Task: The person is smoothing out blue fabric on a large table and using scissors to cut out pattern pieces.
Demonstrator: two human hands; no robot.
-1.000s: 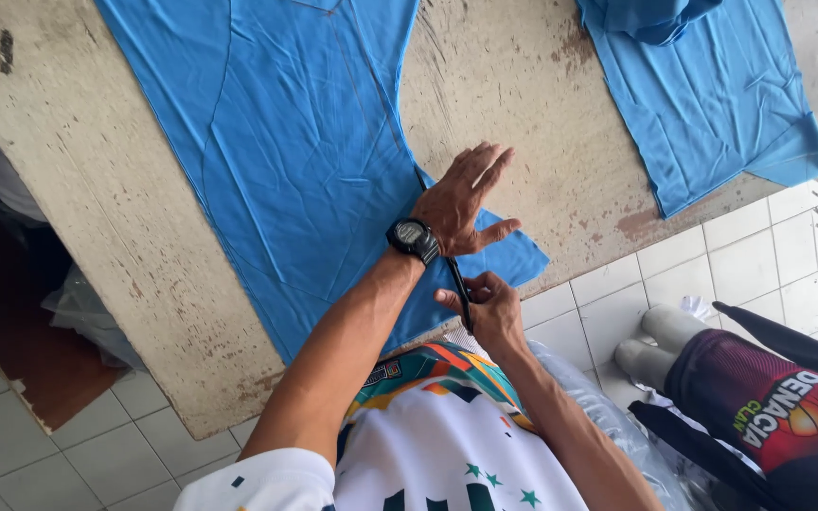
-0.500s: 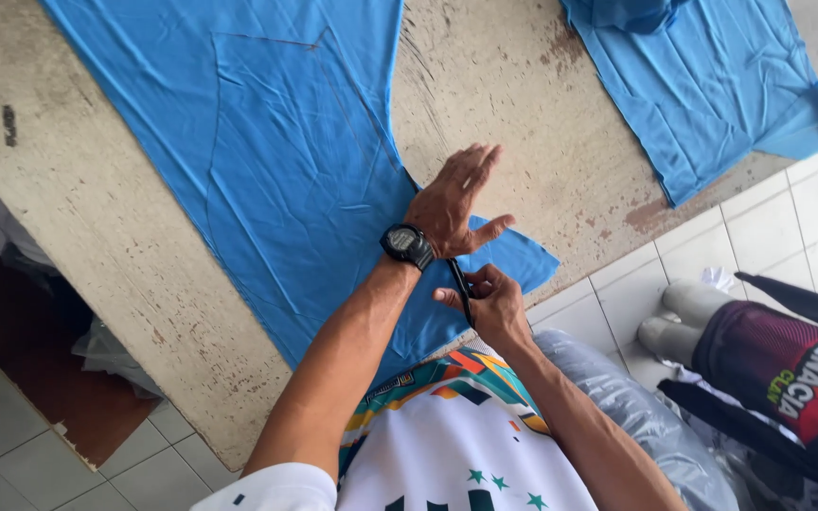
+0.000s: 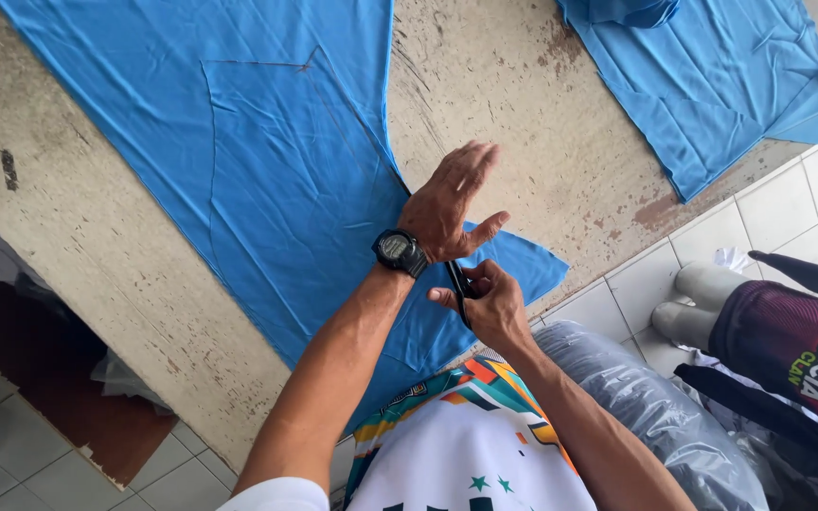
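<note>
Right now the left hand, a black digital wristwatch on its wrist, lies flat with fingers spread narrow on the large sheet of bright blue fabric, pressing it to the worn, speckled beige tabletop near the cloth's near edge. Just beside it, the right hand is closed around dark-handled scissors, whose blades touch the fabric below the left thumb. A second piece of blue fabric lies well apart at the tabletop's far right. White floor tiles show beyond.
</note>
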